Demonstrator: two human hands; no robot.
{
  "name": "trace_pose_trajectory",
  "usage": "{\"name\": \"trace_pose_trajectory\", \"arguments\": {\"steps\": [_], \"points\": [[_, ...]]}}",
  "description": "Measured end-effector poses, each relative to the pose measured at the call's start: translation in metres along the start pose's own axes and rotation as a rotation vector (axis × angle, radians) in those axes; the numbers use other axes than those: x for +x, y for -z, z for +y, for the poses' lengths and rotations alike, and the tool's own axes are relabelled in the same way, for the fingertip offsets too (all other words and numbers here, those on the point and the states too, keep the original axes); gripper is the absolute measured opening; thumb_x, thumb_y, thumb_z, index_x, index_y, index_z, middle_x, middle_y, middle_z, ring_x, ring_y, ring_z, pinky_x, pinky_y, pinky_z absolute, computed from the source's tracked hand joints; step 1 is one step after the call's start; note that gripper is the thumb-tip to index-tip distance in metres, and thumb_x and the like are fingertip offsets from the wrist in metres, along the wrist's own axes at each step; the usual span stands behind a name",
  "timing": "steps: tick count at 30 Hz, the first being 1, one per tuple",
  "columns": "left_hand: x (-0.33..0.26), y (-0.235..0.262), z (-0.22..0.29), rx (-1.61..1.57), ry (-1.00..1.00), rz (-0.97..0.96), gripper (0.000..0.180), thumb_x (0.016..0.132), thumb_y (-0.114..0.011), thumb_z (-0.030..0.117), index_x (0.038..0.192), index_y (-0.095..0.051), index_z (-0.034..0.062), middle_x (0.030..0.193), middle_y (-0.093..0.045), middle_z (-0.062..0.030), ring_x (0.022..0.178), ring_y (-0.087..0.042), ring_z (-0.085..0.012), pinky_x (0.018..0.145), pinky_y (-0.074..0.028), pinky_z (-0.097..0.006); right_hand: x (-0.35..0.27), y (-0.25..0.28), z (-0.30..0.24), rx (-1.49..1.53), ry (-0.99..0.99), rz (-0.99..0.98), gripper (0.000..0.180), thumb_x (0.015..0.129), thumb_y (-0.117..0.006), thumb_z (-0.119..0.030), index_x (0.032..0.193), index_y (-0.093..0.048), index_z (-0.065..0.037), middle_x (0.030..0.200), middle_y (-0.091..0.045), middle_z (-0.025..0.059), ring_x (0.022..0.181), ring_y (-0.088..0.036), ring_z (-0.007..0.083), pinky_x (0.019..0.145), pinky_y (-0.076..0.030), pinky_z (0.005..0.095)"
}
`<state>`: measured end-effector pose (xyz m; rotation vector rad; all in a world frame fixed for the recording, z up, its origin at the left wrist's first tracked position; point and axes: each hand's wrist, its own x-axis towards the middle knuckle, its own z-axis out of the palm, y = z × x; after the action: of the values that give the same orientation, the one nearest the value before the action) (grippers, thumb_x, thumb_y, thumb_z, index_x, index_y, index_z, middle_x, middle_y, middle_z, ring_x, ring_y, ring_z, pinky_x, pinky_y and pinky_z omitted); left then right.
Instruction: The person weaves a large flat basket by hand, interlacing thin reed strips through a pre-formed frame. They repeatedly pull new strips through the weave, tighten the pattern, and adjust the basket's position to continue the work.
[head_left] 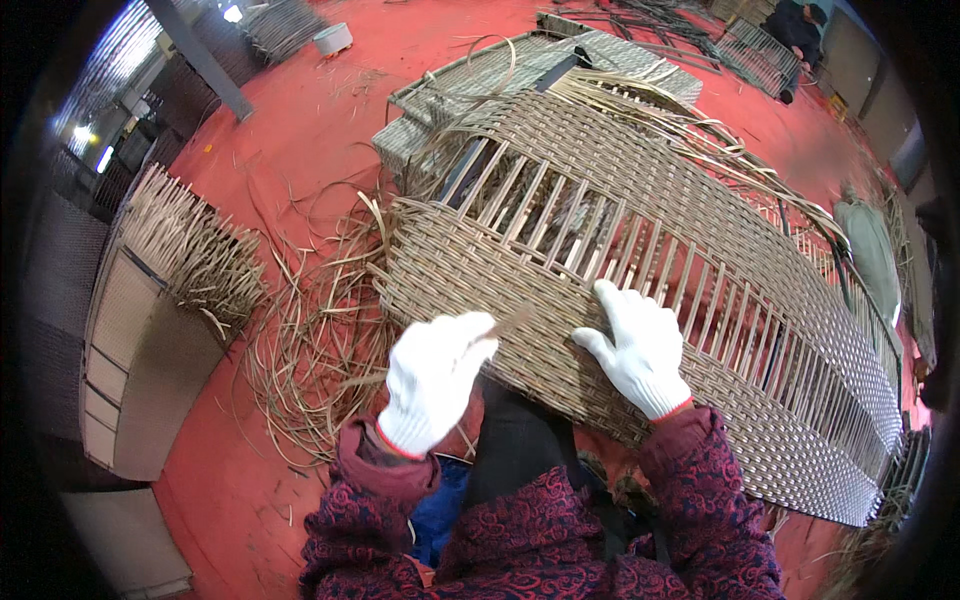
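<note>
A large woven wicker panel point(480, 255) in brown lies across my lap and stretches away to the right. Its middle band is unwoven, with bare parallel slats point(570, 215) showing gaps between them. My left hand point(432, 380), in a white knit glove, is over the panel's near left part. Thumb and fingers pinch a short, blurred brown strip point(515, 322) that points right across the weave. In a matching glove, my right hand point(640, 345) rests on the weave near the slats, with thumb and fingers apart.
Loose wicker strands point(310, 350) heap on the red floor point(225, 420) at left. Beyond them stands another woven piece point(165, 370) with bristling ends. More woven furniture point(425, 110) sits behind the panel. A white bucket point(333, 40) stands far left; a person point(795, 35) sits far right.
</note>
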<state>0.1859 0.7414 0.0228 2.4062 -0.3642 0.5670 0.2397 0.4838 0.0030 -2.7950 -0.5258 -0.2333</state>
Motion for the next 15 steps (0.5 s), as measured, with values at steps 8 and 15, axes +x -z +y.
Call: {"name": "trace_pose_trajectory", "arguments": {"steps": [8,15], "points": [[0.080,0.004,-0.074,-0.058,0.129,0.146,0.020,0.093,-0.072,0.015,0.109,-0.074,0.0038,0.099,-0.075,-0.0163,0.082,-0.072,-0.0330,0.073,-0.056,-0.040,-0.014,0.015,-0.001,0.059,0.040,-0.063,0.068,0.084,-0.079,-0.040,0.138,-0.055,-0.006,0.106,-0.066,0.0147,0.094,-0.063,0.0354,0.082,-0.049,0.0465],[0.113,0.019,-0.128,0.105,0.131,-0.037,0.026,0.096,-0.070,0.018,0.116,-0.074,0.0014,0.100,-0.077,-0.0132,0.087,-0.072,-0.0214,0.079,-0.055,-0.034,-0.018,0.024,-0.018,-0.084,0.010,0.046,0.076,0.074,-0.086,-0.031,0.140,-0.055,-0.008,0.137,-0.057,0.0162,0.121,-0.053,0.0378,0.106,-0.039,0.0504]]}}
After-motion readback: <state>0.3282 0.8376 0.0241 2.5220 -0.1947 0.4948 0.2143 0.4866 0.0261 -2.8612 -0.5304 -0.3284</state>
